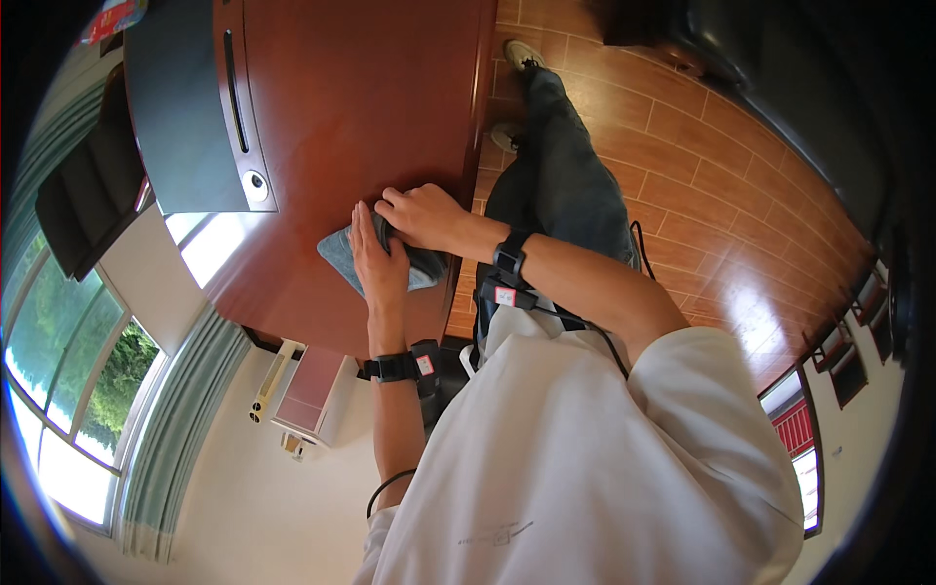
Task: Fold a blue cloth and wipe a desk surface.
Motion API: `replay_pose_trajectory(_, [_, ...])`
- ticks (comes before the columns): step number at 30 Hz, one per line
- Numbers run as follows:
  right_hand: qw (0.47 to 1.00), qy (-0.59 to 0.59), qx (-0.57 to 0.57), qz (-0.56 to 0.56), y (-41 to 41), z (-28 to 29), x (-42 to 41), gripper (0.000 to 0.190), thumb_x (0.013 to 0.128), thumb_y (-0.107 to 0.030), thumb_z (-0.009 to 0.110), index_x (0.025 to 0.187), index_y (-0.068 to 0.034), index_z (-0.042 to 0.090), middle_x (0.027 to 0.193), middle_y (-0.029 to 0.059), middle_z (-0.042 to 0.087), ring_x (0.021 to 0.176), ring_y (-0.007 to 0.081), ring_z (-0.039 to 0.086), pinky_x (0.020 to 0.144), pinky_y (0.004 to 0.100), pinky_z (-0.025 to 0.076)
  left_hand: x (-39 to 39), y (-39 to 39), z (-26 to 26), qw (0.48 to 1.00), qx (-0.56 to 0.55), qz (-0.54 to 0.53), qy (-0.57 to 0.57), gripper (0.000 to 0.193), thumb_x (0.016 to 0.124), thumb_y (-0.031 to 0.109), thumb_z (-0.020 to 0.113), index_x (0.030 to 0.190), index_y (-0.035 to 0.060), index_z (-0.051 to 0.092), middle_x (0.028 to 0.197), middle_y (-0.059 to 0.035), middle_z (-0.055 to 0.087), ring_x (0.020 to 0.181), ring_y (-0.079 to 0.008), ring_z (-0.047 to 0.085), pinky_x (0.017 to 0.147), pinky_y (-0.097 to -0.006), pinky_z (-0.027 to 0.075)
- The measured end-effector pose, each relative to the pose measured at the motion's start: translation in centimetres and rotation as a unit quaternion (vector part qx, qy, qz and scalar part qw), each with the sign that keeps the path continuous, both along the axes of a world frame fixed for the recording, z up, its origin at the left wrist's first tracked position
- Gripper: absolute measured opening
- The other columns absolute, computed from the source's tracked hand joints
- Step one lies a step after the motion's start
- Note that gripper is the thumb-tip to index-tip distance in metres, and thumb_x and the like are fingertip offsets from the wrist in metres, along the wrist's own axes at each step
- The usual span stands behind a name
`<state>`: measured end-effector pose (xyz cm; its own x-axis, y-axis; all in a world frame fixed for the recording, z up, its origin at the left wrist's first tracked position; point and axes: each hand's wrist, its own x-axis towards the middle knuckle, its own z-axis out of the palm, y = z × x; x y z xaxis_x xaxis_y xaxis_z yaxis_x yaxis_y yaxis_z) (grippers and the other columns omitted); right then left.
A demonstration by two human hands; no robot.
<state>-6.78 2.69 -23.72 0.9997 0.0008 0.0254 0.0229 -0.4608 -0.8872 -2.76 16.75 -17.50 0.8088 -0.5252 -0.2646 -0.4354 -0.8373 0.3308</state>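
A folded piece of blue-grey denim-like cloth point(338, 252) lies on the reddish-brown wooden table, near its edge. My left hand point(380, 263) lies across the cloth, with a dark raised fold between its thumb and straight fingers. From the right, my right hand point(423, 219) reaches in with curled fingers at the far end of that fold; its fingertips are partly hidden. The two hands are close together. Part of the cloth shows below my right hand, towards the table's edge.
The wooden table point(351, 95) has an inset dark panel point(183, 110) with a slot and a round fitting point(255, 186). A dark chair point(91, 183) stands beyond it. Right of the table are my legs, the tiled floor point(658, 146) and a black leather seat point(790, 110). Black straps with cables circle both wrists.
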Motion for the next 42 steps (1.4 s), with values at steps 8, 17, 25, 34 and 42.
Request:
replay_pose_trajectory(8, [0.992,-0.091,-0.091,-0.004,-0.2,-1.5,0.8,0.022,0.080,-0.013,0.070,0.099,-0.003,0.066,0.094,0.0095,0.061,0.081,0.0236,0.069,0.058,0.0369,0.057,-0.9,-0.2,0.7,0.997,0.050,-0.054,0.038,0.090,0.074,0.001,0.060,0.156,-0.0056,0.024,0.160,-0.0297,0.027,0.152,-0.0438,0.022,0.122,-0.0593,0.019])
replay_pose_trajectory(17, [0.948,-0.235,-0.178,0.117,-2.6,-2.8,2.4,0.020,0.087,-0.015,0.063,0.105,-0.006,0.063,0.088,0.0038,0.062,0.081,0.0191,0.068,0.057,0.0320,0.057,-1.6,0.5,0.1,1.000,-0.011,-0.015,-0.018,0.092,0.074,0.004,0.064,0.155,-0.0080,0.022,0.160,-0.0327,0.023,0.151,-0.0478,0.019,0.123,-0.0561,0.021])
replay_pose_trajectory(25, [0.952,-0.198,-0.206,0.112,-2.4,-2.2,2.4,0.021,0.086,-0.013,0.063,0.106,-0.007,0.061,0.095,0.0058,0.061,0.084,0.0216,0.069,0.059,0.0336,0.058,-6.3,-1.5,0.5,0.983,0.071,0.157,-0.070,0.064,0.078,0.019,0.077,0.131,-0.0023,0.050,0.129,-0.0262,0.050,0.122,-0.0449,0.049,0.102,-0.0513,0.043])
replay_pose_trajectory(34, [0.943,-0.166,-0.235,0.168,-2.6,-1.8,3.1,0.028,0.083,-0.009,0.065,0.110,-0.007,0.059,0.099,0.0078,0.059,0.089,0.0253,0.068,0.067,0.0355,0.060,-8.3,-0.6,-2.1,0.980,0.002,0.196,-0.046,0.047,0.083,0.021,0.076,0.120,0.0018,0.054,0.111,-0.0180,0.058,0.106,-0.0387,0.058,0.083,-0.0470,0.053])
replay_pose_trajectory(42, [0.921,-0.163,-0.253,0.247,-4.6,-0.6,4.0,0.035,0.081,-0.001,0.064,0.115,-0.007,0.060,0.098,0.0074,0.061,0.092,0.0269,0.067,0.074,0.0399,0.058,-9.5,0.6,-2.6,0.983,-0.054,0.163,-0.070,0.037,0.087,0.012,0.070,0.121,0.0057,0.059,0.107,-0.0133,0.056,0.103,-0.0351,0.060,0.079,-0.0445,0.055])
